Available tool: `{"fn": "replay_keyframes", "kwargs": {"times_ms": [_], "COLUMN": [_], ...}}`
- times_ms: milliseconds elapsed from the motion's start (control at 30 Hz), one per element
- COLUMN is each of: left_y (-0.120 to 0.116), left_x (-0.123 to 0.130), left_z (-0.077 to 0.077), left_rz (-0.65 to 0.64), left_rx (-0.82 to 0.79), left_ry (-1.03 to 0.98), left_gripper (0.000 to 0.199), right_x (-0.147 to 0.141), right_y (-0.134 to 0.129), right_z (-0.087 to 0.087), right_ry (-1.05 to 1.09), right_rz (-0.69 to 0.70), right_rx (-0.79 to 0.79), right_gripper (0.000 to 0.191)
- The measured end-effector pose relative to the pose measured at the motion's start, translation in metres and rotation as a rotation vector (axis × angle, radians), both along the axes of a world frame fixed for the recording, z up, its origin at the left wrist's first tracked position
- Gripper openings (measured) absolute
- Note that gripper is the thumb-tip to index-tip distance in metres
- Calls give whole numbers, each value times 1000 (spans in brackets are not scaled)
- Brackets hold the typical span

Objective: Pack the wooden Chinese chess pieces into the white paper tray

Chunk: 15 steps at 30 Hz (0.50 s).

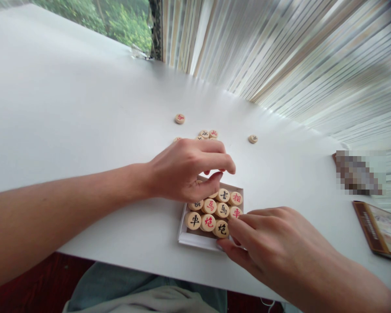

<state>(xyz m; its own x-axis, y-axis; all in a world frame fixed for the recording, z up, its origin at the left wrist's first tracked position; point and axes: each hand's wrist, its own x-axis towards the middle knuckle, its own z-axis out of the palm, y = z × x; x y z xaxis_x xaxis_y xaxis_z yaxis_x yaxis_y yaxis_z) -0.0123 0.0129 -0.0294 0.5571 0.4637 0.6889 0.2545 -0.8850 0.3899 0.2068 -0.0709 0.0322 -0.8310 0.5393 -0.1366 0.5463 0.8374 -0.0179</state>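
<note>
A shallow white box (198, 240) near the table's front edge holds rows of round wooden Chinese chess pieces (208, 222) with red or black characters. My left hand (190, 169) is over the box's back left part, covering some pieces. Its fingers are bent, with a gap between thumb and index finger and nothing visible between them. At the box's front right corner, my right hand (273, 239) has its fingers curled in, the thumb by the front wall and the index finger beside a black piece (222, 228). What lies inside its grip is hidden.
Beyond my left hand is a small group of pieces (204, 134), partly hidden. One red piece (180, 118) lies farther back, and another piece (253, 139) lies to the right. A brown-edged booklet (382, 230) is at the far right. Striped curtains (247, 48) border the table's back.
</note>
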Motion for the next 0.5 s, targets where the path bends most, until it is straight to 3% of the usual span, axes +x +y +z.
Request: {"fn": "replay_keyframes", "kwargs": {"times_ms": [500], "left_y": [1], "left_x": [0], "left_z": [-1], "left_rz": [6], "left_rx": [23], "left_ry": [-5], "left_gripper": [23], "right_x": [-1], "right_y": [1], "right_z": [-2], "right_ry": [-32], "right_rz": [6], "right_rx": [29], "right_gripper": [25]}}
